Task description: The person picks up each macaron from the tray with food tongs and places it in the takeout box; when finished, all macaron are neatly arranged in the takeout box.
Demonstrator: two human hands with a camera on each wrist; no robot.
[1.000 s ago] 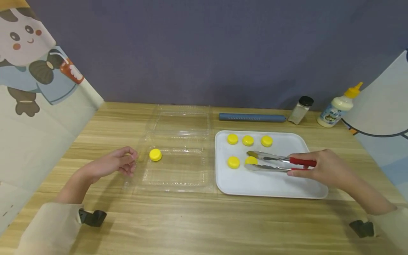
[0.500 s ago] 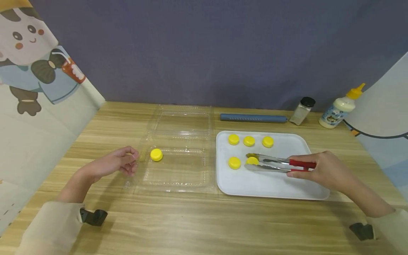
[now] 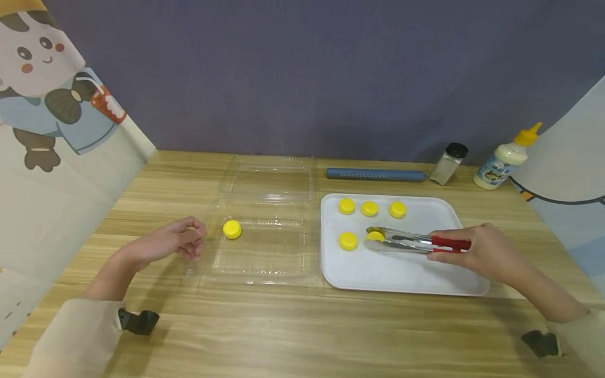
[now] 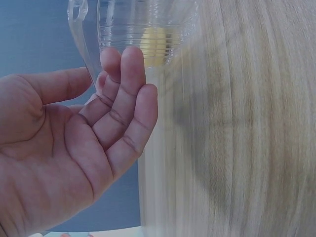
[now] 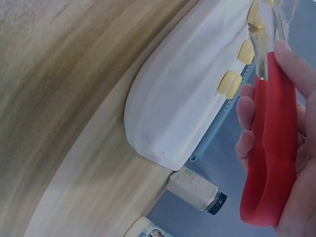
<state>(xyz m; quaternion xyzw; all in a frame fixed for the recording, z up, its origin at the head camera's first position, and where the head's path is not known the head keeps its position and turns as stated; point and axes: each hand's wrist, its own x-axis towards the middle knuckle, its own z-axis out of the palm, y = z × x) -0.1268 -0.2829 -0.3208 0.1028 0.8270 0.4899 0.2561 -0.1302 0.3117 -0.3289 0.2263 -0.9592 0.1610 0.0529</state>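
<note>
My right hand [image 3: 477,249] grips the red handles of metal tongs [image 3: 406,241] over the white tray [image 3: 411,278]. The tongs' tips stand on either side of a yellow macaron [image 3: 375,237], partly hidden by the near arm. Several other yellow macarons [image 3: 348,241] sit on the tray in two rows. My left hand [image 3: 175,240] pinches the left edge of a clear plastic clamshell box [image 3: 260,278] between thumb and forefinger, its other fingers loosely bent. One yellow macaron [image 3: 232,229] lies in the box's near half, at the back left corner.
The box's lid [image 3: 271,178] lies folded back towards the wall. Behind the tray are a blue-grey stick-shaped box [image 3: 375,174], a black-capped jar [image 3: 448,164] and a squeeze bottle [image 3: 503,160] with a yellow nozzle. A dark partition [image 3: 302,79] closes off the table's back.
The tongs' arms have drawn closer together around the macaron in the front row. My left hand and the box stay where they were.
</note>
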